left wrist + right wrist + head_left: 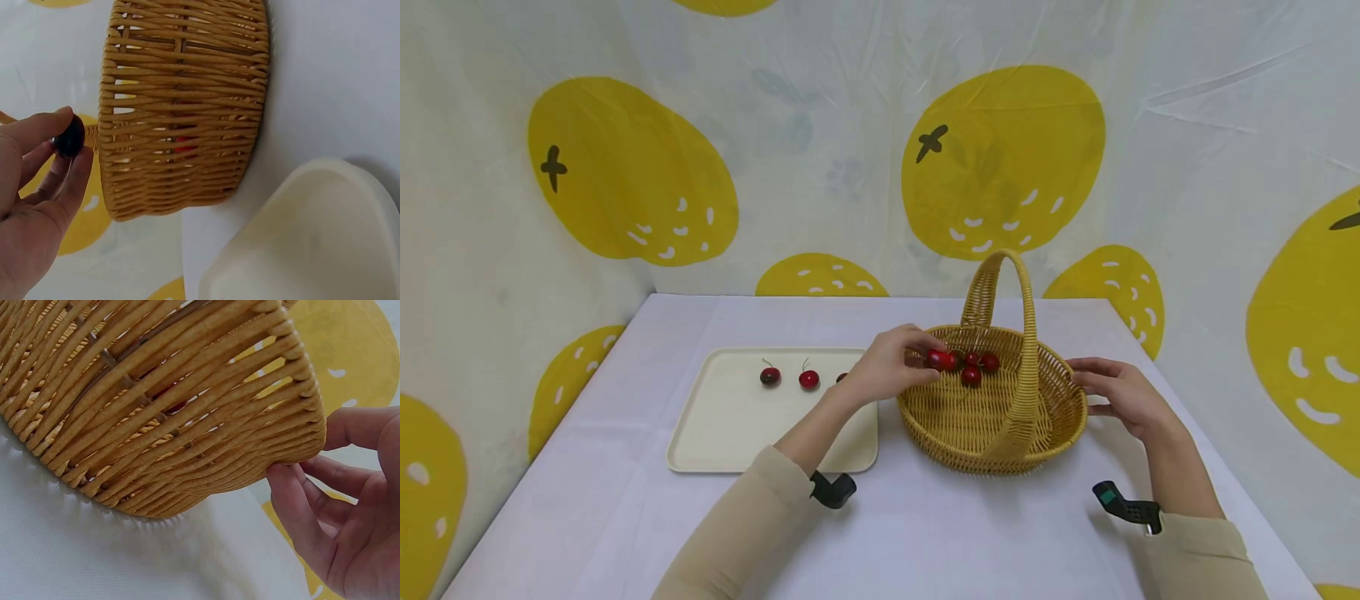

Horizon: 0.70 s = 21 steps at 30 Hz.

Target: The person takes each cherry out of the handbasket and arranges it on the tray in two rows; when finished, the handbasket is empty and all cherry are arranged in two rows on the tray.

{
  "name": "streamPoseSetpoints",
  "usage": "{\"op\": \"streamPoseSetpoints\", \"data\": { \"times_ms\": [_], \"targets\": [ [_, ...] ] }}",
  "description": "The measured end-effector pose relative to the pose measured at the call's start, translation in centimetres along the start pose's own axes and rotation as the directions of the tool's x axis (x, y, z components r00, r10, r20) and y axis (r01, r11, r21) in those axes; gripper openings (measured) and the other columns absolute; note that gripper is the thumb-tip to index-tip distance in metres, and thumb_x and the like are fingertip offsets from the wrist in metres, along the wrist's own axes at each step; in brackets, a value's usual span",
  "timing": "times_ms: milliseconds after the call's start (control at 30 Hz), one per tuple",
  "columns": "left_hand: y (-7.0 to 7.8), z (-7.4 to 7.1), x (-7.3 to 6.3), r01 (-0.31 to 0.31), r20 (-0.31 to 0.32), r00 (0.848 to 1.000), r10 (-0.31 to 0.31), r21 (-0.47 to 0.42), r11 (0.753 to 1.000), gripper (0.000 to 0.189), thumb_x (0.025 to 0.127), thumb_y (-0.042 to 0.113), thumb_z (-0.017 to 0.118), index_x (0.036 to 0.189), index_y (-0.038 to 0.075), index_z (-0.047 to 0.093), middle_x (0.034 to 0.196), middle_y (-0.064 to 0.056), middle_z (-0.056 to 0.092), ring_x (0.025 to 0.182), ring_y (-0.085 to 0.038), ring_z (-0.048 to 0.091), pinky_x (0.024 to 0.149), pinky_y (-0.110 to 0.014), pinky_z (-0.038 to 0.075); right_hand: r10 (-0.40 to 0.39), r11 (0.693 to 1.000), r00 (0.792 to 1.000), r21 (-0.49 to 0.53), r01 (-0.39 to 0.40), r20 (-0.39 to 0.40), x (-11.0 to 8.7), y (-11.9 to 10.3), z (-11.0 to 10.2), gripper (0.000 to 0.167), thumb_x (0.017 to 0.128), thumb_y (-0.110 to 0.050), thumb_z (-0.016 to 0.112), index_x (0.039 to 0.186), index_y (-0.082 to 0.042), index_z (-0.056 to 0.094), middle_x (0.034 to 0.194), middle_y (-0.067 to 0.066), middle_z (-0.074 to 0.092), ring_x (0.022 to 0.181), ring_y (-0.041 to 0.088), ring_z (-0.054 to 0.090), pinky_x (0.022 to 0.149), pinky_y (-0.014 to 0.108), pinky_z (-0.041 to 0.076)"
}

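Observation:
My left hand (889, 367) is over the left rim of a wicker basket (958, 457) and pinches a dark cherry (70, 137) between thumb and fingertips. Inside the basket, several red cherries (972, 377) lie towards the back left. On the basket's right side, my right hand (1126, 398) grips the rim with thumb and fingers, as the right wrist view shows closely. A cream tray (730, 450) lies left of the basket. Two stemmed cherries (808, 380) show fully on it, and a third (842, 377) is partly hidden by my left hand.
The basket's tall arched handle (1027, 350) rises over its middle. A white cloth (925, 533) covers the table. Behind it hangs a curtain (820, 167) printed with yellow fruit. Each wrist carries a black device (833, 490).

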<state>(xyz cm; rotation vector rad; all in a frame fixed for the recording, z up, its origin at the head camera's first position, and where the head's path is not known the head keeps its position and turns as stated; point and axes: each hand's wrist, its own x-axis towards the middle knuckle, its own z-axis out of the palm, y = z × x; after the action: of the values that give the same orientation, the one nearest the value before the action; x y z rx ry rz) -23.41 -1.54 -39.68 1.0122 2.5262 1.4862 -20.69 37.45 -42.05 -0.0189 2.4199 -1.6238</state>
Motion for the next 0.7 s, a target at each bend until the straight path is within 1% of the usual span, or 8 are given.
{"op": "streamPoseSetpoints", "data": {
  "times_ms": [233,333,400,500,700],
  "targets": [
    [-0.5,-1.0,-1.7,0.020,-0.044,0.999,-0.022,-0.060,0.998,0.032,0.088,0.002,0.081,0.119,0.003,0.073,0.111,-0.002,0.065,0.105,-0.015,0.065,0.088,-0.025,0.055,0.021,1.000,1.000,-0.020,-0.021,-0.010,-0.1,0.0,0.0,0.058,0.106,-0.030,0.058,0.147,0.010,0.044,0.120,-0.001,0.066,0.097,0.008,0.062,0.081,0.033,0.059],
    [-0.8,-1.4,-2.5,0.017,-0.065,0.998,-0.023,-0.095,0.995,0.031,0.088,0.001,0.080,0.118,0.003,0.073,0.110,-0.003,0.065,0.105,-0.017,0.065,0.089,-0.027,0.056,0.020,1.000,1.000,-0.019,-0.021,-0.009,0.0,0.0,0.0,0.058,0.107,-0.029,0.057,0.147,0.011,0.044,0.120,0.000,0.066,0.097,0.009,0.062,0.080,0.033,0.060],
    [-1.0,-1.8,-3.1,0.019,-0.084,0.996,-0.030,-0.123,0.992,0.031,0.087,0.001,0.080,0.118,0.004,0.073,0.110,-0.004,0.065,0.105,-0.019,0.065,0.090,-0.028,0.056,0.024,1.000,1.000,-0.014,-0.025,-0.008,0.0,0.0,-0.1,0.058,0.107,-0.028,0.057,0.147,0.011,0.044,0.120,0.000,0.066,0.096,0.009,0.062,0.080,0.033,0.060],
    [-1.3,-2.3,-4.0,0.022,-0.105,0.994,-0.039,-0.161,0.987,0.033,0.087,-0.001,0.081,0.119,0.001,0.073,0.110,-0.006,0.065,0.106,-0.021,0.066,0.091,-0.030,0.056,0.033,0.999,0.999,-0.006,-0.034,-0.002,0.2,0.2,-0.2,0.057,0.107,-0.027,0.056,0.147,0.011,0.043,0.119,0.000,0.066,0.096,0.009,0.062,0.079,0.033,0.060],
    [-2.2,-3.6,-6.1,0.040,-0.154,0.986,-0.071,-0.196,0.980,0.033,0.085,-0.003,0.081,0.117,-0.001,0.072,0.111,-0.009,0.065,0.105,-0.024,0.067,0.091,-0.033,0.056,0.036,0.999,0.999,0.012,-0.036,0.005,0.3,0.2,-0.2,0.056,0.107,-0.025,0.056,0.148,0.012,0.041,0.116,-0.003,0.066,0.096,0.011,0.063,0.079,0.034,0.060]
  ]
}}
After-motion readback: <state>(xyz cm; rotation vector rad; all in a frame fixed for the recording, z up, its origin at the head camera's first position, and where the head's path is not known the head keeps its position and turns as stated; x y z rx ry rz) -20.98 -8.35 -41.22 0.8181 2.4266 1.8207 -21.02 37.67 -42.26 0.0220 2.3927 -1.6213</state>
